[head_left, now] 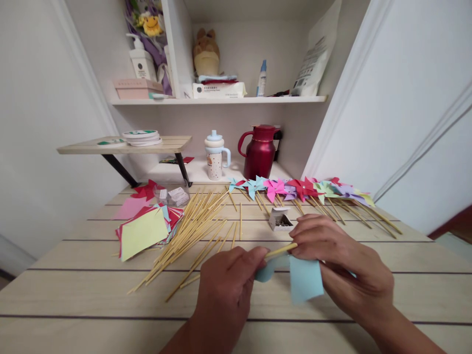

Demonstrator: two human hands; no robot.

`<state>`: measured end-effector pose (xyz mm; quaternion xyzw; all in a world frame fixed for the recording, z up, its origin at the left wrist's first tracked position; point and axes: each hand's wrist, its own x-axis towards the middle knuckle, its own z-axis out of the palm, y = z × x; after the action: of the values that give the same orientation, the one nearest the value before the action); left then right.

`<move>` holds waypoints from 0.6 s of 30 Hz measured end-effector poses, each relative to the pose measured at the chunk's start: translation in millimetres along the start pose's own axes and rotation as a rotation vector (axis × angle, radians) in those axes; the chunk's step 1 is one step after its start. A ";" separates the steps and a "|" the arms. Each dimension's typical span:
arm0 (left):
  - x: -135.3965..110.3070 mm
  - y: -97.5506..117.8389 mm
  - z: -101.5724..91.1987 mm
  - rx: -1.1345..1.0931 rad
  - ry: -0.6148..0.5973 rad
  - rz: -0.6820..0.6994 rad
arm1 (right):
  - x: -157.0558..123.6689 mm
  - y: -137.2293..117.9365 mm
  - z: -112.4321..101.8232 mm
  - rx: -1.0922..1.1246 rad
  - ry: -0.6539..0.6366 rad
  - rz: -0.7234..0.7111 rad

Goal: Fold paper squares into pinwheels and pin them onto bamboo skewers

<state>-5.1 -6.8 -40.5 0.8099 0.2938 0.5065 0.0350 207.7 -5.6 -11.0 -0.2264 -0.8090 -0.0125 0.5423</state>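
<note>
A thin stick [280, 250] is pinched by the L hand [225, 281], thumb pressed on top, on the near side of the small white box [280, 220], the landmark here. The stick's other end is met by curled fingers of the R hand [344, 260], by which blue paper [306, 279] also seems to be held; exact contact of the R thumb can't be told, hidden. Paper hangs just below the stick, slightly blurred, also nearer than the box. Step in hand is judged to be stick & paper being fitted together; for the next move, a steady stick and firm pressure at its tip are prob. called for, w/ the paper left uncreased. Counts, outward: 1 stick in hand, 1 blue piece (poss. 2, partly hidden), 1 box w/ lid up, small metal bits inside too many to count. L of box: dozens of loose sticks [184, 236], approx. only, & farther L, 1 pile of coloured sheets [143, 233], yellow on top, no. unclear. R of box and beyond it: a row of pinwheels [276, 190], at least 8 heads, overlapped. Behind box: 1 red jug [260, 155]; 1 cup [214, 160], farther L.
</note>
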 end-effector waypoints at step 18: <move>0.0 3.4 -11.4 0.291 0.071 0.302 | -3.4 -6.9 -0.5 0.053 0.040 0.036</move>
<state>-13.2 -12.4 -33.7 0.8229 0.2403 0.4864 -0.1691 206.5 -13.1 -12.3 -0.2261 -0.7937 0.0141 0.5645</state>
